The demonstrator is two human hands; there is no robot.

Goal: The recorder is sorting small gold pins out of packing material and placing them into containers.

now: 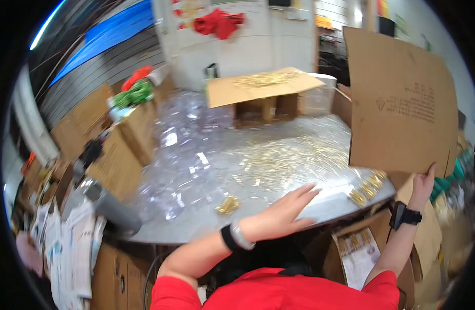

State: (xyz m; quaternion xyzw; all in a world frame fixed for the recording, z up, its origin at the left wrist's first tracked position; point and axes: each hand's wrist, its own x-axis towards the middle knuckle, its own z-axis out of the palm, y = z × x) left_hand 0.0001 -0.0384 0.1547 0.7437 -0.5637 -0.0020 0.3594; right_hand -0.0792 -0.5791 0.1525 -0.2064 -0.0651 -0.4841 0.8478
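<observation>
My right hand (423,187) grips the lower edge of a large brown cardboard sheet (402,103), which stands raised at the right of the table. My left hand (281,214) is held over the table's near edge, slightly blurred, its fingers stretched out and nothing in them. Many thin gold strips (286,155) lie scattered across the grey metal table (183,230) beyond it. A small gold bundle (227,204) sits left of that hand. Several more gold bundles (367,188) are at the right edge, below the sheet.
Clear plastic pieces (183,150) pile up on the table's left. At the back, a cardboard flap (222,94) bearing gold strips rests over an open box (248,112), beside a white tub (320,98). A grey cylinder (111,206) leans at left. Below right is an open carton (333,263).
</observation>
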